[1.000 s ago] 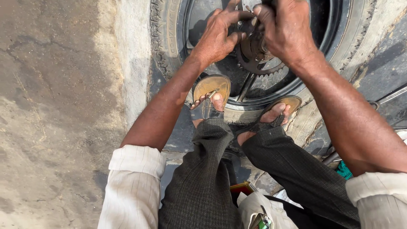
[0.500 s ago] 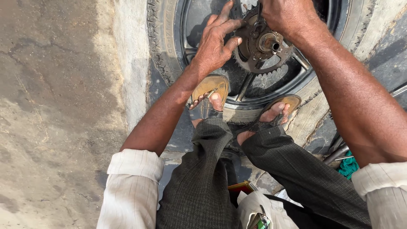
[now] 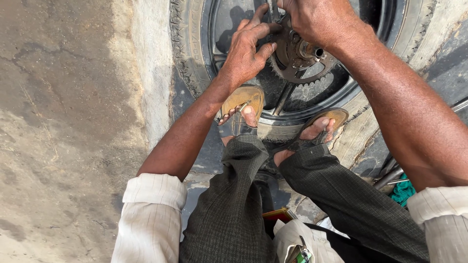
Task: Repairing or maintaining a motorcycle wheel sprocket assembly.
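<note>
head view: wheel [image 3: 204, 58] lies flat on the concrete, sprocket [image 3: 297, 56] at its hub
left hand [image 3: 246, 51]: fingers spread, touching sprocket edge
right hand [image 3: 317, 17]: clamped over sprocket top
around: sandalled feet [image 3: 243, 104] pin the rim; teal cloth [image 3: 403, 190] at right
change: left hand closer onto sprocket than before

Cracked concrete ground [image 3: 63, 122] on the left. Teal cloth [image 3: 403, 191] beside metal rods [image 3: 390, 173] at right edge. Small red-and-yellow object [image 3: 278, 214] between the trouser legs; sandals [image 3: 242, 100] rest on tyre rim.

Cracked concrete ground [image 3: 63, 122] — wheel [image 3: 195, 63] lying flat.
</note>
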